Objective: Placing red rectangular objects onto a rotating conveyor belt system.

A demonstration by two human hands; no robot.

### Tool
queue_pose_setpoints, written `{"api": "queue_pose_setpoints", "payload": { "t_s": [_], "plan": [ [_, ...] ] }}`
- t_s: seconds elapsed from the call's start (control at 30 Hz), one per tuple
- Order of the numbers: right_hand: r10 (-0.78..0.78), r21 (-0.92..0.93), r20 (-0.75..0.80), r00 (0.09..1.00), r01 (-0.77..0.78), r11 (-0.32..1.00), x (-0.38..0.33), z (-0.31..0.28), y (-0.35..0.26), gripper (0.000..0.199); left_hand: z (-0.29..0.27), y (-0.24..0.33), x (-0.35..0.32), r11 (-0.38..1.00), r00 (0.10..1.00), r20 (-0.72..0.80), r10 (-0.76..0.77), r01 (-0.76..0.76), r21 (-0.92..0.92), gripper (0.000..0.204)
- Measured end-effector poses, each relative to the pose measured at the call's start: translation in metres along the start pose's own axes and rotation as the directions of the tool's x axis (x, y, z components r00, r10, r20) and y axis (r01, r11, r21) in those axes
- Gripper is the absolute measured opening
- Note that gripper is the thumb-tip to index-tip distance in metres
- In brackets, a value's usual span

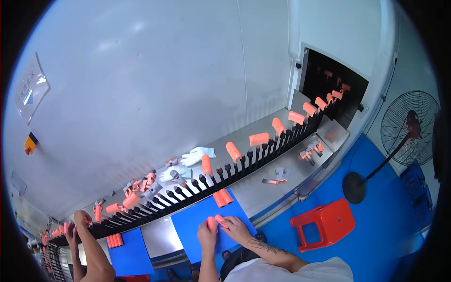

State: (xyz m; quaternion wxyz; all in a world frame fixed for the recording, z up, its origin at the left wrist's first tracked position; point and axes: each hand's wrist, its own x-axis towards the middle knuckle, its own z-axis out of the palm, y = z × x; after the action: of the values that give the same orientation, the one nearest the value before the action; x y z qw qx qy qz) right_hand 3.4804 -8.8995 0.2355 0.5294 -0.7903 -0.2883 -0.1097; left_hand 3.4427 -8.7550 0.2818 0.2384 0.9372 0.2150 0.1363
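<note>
Over the blue mat (188,230), my left hand (206,236) is closed around an orange half-round plastic shell (211,223). Close beside it, my right hand (235,229) grips a second orange shell (221,220); the two shells are side by side, and I cannot tell whether they touch. Just beyond my hands, a small group of orange shells (222,198) lies at the mat's far edge. Behind the mat runs a line of black upright holders (227,168), some carrying orange shells (233,151).
White gloves (197,156) and grey-and-orange pieces (149,183) lie behind the holders. At left, a co-worker's hands (81,221) work by the line near stacked shells (114,240). A red stool (324,224) and black fan (408,124) stand right. The line enters a dark opening (334,82).
</note>
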Motion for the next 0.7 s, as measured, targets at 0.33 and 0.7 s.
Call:
{"api": "queue_pose_setpoints", "payload": {
  "t_s": [0.33, 0.7],
  "plan": [
    [-0.197, -0.342, 0.142, 0.970, 0.235, 0.910, 0.016, -0.068, 0.067, 0.029, 0.074, 0.049, -0.006, 0.948, 0.995, -0.042, 0.088, -0.097, -0.304, 0.052],
    [-0.119, -0.353, -0.032, 0.992, 0.100, 0.930, 0.050, -0.136, 0.122, 0.028, 0.128, 0.099, 0.021, 0.969, 0.956, -0.210, 0.206, -0.229, -0.092, 0.058]
  ]
}}
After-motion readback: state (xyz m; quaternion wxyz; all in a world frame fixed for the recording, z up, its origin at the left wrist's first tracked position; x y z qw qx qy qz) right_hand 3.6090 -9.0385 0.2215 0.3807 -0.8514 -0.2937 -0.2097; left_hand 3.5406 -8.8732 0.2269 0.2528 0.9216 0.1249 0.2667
